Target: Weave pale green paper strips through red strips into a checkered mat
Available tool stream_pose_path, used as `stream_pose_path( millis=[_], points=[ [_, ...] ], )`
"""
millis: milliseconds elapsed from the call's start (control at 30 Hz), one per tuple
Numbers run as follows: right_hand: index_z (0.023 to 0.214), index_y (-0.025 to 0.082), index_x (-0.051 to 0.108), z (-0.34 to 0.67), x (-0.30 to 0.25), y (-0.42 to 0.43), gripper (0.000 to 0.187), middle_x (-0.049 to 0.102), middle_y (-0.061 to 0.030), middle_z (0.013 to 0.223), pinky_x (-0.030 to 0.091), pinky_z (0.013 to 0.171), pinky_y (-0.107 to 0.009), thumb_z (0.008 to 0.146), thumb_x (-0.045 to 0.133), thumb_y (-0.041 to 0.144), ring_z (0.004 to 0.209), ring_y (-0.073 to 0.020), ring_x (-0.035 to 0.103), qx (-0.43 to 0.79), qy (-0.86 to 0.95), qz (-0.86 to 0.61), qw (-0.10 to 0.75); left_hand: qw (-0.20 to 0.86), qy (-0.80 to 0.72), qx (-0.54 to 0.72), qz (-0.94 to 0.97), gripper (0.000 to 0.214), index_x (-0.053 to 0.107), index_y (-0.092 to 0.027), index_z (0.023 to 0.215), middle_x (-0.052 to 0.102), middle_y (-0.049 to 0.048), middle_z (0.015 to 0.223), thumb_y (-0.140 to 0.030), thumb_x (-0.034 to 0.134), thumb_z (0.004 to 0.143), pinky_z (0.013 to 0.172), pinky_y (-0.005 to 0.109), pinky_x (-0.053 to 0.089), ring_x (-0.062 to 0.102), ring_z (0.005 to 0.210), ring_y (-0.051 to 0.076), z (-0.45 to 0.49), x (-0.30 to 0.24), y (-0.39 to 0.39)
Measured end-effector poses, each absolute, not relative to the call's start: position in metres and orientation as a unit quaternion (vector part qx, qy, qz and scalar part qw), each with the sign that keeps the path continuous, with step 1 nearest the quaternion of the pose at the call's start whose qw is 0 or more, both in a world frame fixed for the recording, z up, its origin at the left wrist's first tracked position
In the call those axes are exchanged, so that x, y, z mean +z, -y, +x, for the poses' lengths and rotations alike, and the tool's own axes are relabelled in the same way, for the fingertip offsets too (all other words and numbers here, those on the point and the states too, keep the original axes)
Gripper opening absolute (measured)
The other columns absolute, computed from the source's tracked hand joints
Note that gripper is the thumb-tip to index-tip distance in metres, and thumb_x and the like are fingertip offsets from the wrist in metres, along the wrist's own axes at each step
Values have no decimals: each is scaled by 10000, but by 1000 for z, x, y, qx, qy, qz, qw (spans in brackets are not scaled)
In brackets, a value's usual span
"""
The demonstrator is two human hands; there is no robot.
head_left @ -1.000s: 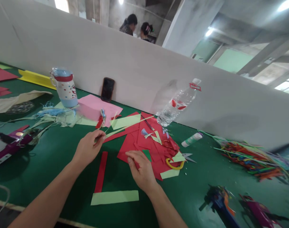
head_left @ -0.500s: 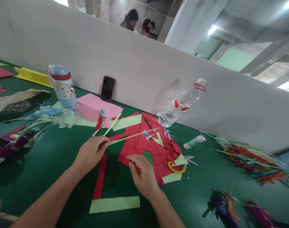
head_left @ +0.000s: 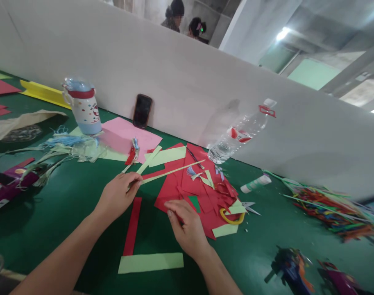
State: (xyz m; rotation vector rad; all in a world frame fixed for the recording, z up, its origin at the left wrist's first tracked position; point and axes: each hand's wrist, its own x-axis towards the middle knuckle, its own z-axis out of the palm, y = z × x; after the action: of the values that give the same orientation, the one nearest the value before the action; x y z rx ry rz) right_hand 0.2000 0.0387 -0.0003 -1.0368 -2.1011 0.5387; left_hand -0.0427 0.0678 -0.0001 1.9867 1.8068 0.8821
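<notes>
My left hand point(head_left: 117, 196) pinches one end of a long thin pale-green paper strip point(head_left: 174, 171) that slants up to the right over a pile of red paper point(head_left: 193, 192). My right hand point(head_left: 187, 229) rests on the near edge of that red pile with fingers curled; what it pinches is hidden. A red strip point(head_left: 132, 226) lies upright on the green table point(head_left: 66, 213) between my hands. A wide pale-green strip point(head_left: 150, 262) lies across below it. Yellow-handled scissors point(head_left: 232, 215) sit at the pile's right edge.
A spotted cup point(head_left: 83, 107), pink sheet point(head_left: 128, 137), phone point(head_left: 142, 110) leaning on the white partition point(head_left: 180, 82), tilted water bottle point(head_left: 240, 135), glue stick point(head_left: 256, 183), coloured strips point(head_left: 334, 209), glue guns point(head_left: 8, 184) point(head_left: 293, 268). Two people point(head_left: 185, 18) stand behind the partition.
My left hand has lifted the thin green strip's near end and shifted slightly right; the strip now angles over the red pile. The view tilted a little. My right hand stayed put.
</notes>
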Motion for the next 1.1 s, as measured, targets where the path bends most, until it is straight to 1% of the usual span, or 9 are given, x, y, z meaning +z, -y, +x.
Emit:
stream_pose_path(
  millis=[67, 133, 200, 267, 333, 467, 600, 900, 1100],
  points=[
    [1088, 222, 692, 199, 0, -38, 227, 737, -76, 1029, 565, 833, -330, 964, 508, 172, 968, -209, 682, 210, 817, -400, 360, 158, -637, 299, 692, 230, 638, -244, 976, 703, 12, 907, -352, 435, 964, 719, 303, 491, 642, 909, 212, -44, -1, -69],
    [1085, 225, 693, 198, -1, -38, 225, 739, -74, 1023, 563, 836, -332, 963, 512, 174, 963, -209, 682, 210, 819, -397, 358, 160, -645, 287, 690, 201, 640, -217, 1008, 689, 20, 932, -337, 484, 971, 750, 330, 514, 642, 902, 199, -46, -2, -70],
    [1087, 228, 693, 198, -1, -38, 223, 738, -72, 1024, 562, 835, -332, 961, 517, 173, 963, -209, 681, 212, 822, -394, 353, 162, -654, 274, 686, 214, 634, -188, 1063, 674, 39, 1021, -359, 549, 964, 799, 374, 538, 644, 920, 189, -48, -3, -71],
    [1091, 226, 691, 198, -1, -38, 223, 736, -72, 1027, 561, 833, -333, 959, 520, 169, 962, -208, 678, 214, 825, -391, 348, 165, -664, 263, 680, 272, 620, -178, 1126, 653, 61, 1120, -382, 592, 949, 833, 406, 551, 646, 954, 190, -50, -4, -72],
    [1091, 219, 691, 198, -2, -38, 221, 736, -74, 1025, 561, 833, -337, 959, 521, 168, 959, -208, 676, 213, 828, -387, 345, 170, -673, 254, 673, 297, 609, -184, 1165, 641, 70, 1170, -384, 598, 945, 842, 414, 557, 645, 982, 199, -53, -4, -73],
    [1081, 215, 693, 198, -2, -39, 218, 737, -74, 1016, 559, 831, -341, 959, 520, 164, 952, -208, 675, 210, 829, -384, 348, 182, -686, 244, 660, 314, 600, -187, 1190, 632, 76, 1199, -382, 599, 944, 855, 425, 556, 642, 1007, 209, -55, -3, -74],
    [1084, 215, 692, 199, -1, -37, 223, 738, -69, 1015, 555, 834, -341, 956, 520, 154, 954, -206, 674, 209, 829, -380, 353, 193, -696, 244, 647, 312, 603, -189, 1187, 633, 75, 1199, -384, 600, 944, 860, 426, 554, 642, 1012, 211, -56, -2, -74],
    [1071, 223, 705, 201, -2, -39, 225, 740, -69, 1009, 552, 831, -348, 955, 518, 179, 947, -210, 672, 221, 819, -387, 362, 226, -691, 278, 628, 284, 621, -180, 1132, 660, 57, 1109, -395, 591, 949, 816, 395, 561, 654, 929, 186, -56, -3, -72],
    [1174, 233, 673, 211, -3, -44, 252, 719, -90, 1108, 535, 926, -384, 959, 541, 240, 1049, -226, 658, 244, 768, -441, 395, 243, -657, 327, 635, 299, 627, -170, 1096, 667, 46, 1055, -426, 576, 951, 797, 385, 554, 654, 891, 181, -53, 1, -69]
  ],
)
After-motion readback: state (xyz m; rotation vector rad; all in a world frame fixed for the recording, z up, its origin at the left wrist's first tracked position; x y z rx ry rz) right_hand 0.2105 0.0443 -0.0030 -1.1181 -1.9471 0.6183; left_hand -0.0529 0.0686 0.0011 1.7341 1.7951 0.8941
